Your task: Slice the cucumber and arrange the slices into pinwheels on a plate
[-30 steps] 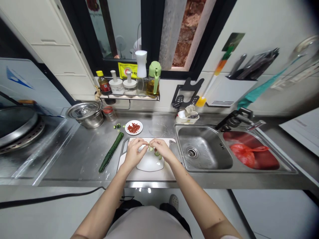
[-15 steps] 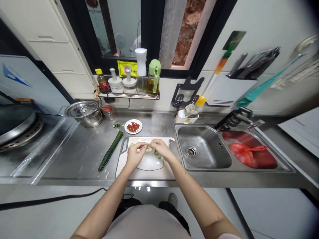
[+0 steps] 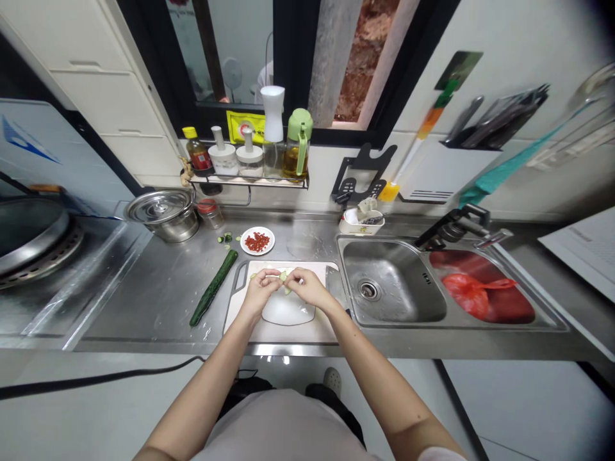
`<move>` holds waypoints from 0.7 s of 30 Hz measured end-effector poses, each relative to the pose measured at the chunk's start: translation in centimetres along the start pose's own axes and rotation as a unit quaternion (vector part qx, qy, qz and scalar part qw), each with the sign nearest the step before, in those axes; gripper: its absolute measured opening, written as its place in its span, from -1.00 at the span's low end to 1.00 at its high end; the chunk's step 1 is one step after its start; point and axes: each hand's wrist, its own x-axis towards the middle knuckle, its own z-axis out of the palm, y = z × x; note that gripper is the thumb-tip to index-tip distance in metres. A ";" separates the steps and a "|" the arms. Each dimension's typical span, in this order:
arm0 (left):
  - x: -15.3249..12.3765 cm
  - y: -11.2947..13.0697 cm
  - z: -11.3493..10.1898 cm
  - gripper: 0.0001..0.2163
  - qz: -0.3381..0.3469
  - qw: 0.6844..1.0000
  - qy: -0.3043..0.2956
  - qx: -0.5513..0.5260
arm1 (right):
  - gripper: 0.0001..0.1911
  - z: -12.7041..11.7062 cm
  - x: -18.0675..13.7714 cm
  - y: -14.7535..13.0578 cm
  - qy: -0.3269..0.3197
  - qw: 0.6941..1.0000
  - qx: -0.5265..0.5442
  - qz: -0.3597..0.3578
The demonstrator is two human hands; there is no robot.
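Observation:
Both my hands meet over a white cutting board (image 3: pixel 307 330) on the steel counter. My left hand (image 3: pixel 260 289) and my right hand (image 3: pixel 306 287) are closed in a pinch around small pale green cucumber pieces (image 3: pixel 284 276) held between their fingertips. Below the hands a white plate or bowl (image 3: pixel 288 310) rests on the board. A whole dark green cucumber (image 3: pixel 214 287) lies on the counter to the left of the board. A small white dish of chopped red chilli (image 3: pixel 257 241) sits just beyond the board.
A steel sink (image 3: pixel 391 291) lies right of the board, with a red bag in a red basin (image 3: pixel 480 296) further right. A lidded steel pot (image 3: pixel 162 213) and a wok (image 3: pixel 29 237) stand at the left. A condiment rack (image 3: pixel 250 182) hangs at the back.
My hands have drawn closer together and slightly towards the board's far edge, still pinching cucumber pieces. The view has shifted a little; nothing else has moved.

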 end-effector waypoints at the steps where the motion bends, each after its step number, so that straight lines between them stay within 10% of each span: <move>1: 0.0 0.1 0.1 -0.68 -0.001 1.000 0.001 -0.004 | -0.83 0.0 0.0 0.0 -0.001 1.000 0.006 0.006; 21: 0.1 -1.3 0.5 -0.55 0.011 1.000 0.013 0.004 | -0.85 0.8 0.0 1.6 -0.003 0.987 0.131 0.096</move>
